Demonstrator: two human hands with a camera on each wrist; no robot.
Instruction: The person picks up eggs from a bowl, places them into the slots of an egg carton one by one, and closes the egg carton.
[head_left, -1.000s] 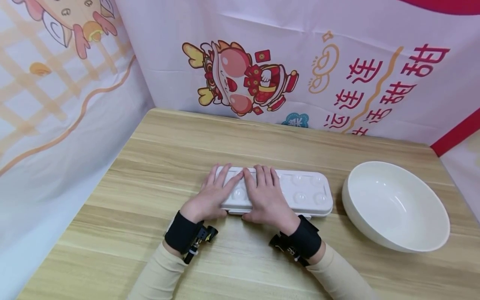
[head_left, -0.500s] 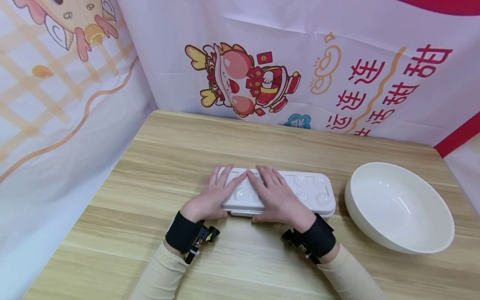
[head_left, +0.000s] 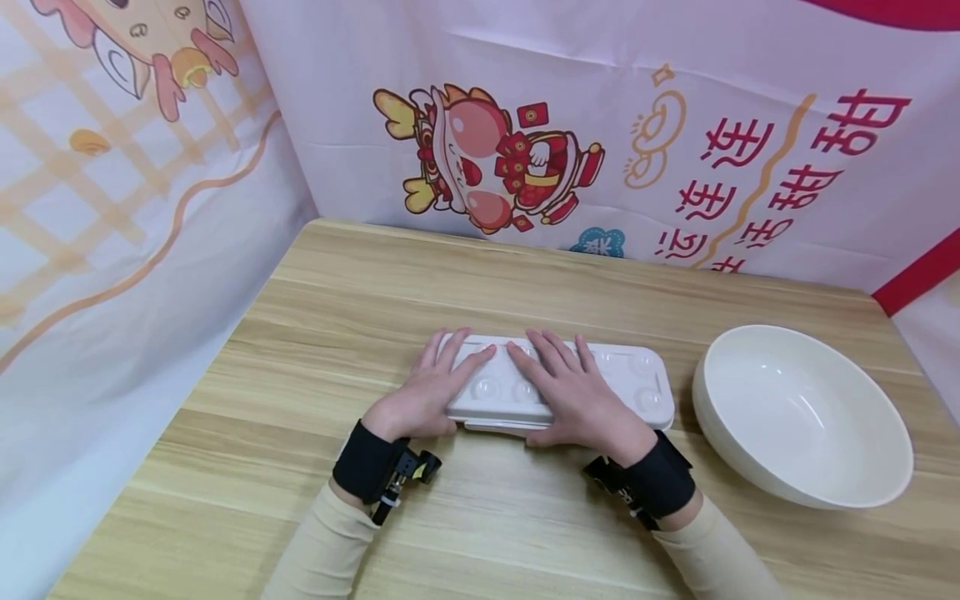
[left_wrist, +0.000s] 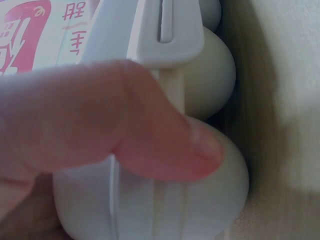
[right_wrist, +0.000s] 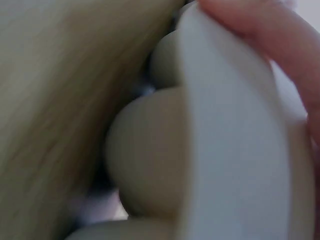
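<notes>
A white plastic egg box [head_left: 626,367] with a bumpy lid lies lengthwise across the table, lid down. My left hand [head_left: 416,400] grips its left end, fingers over the lid to the back edge. In the left wrist view the thumb [left_wrist: 150,125] bends over the front edge onto a rounded cup, beside a slotted latch [left_wrist: 182,45]. My right hand [head_left: 581,404] presses on the lid right of the middle, fingers spread and fairly straight, thumb along the front. The right wrist view shows the box's rim [right_wrist: 230,125] blurred, with rounded cups beneath; the contents are hidden.
A large white bowl [head_left: 802,417] stands to the right of the egg box, near the table's right edge. Printed cloth [head_left: 330,100] hangs behind the wooden table [head_left: 375,275] and along its left side.
My right hand has moved to the right along the lid, away from the left hand, and its fingers have spread. The left hand stays at the box's left end.
</notes>
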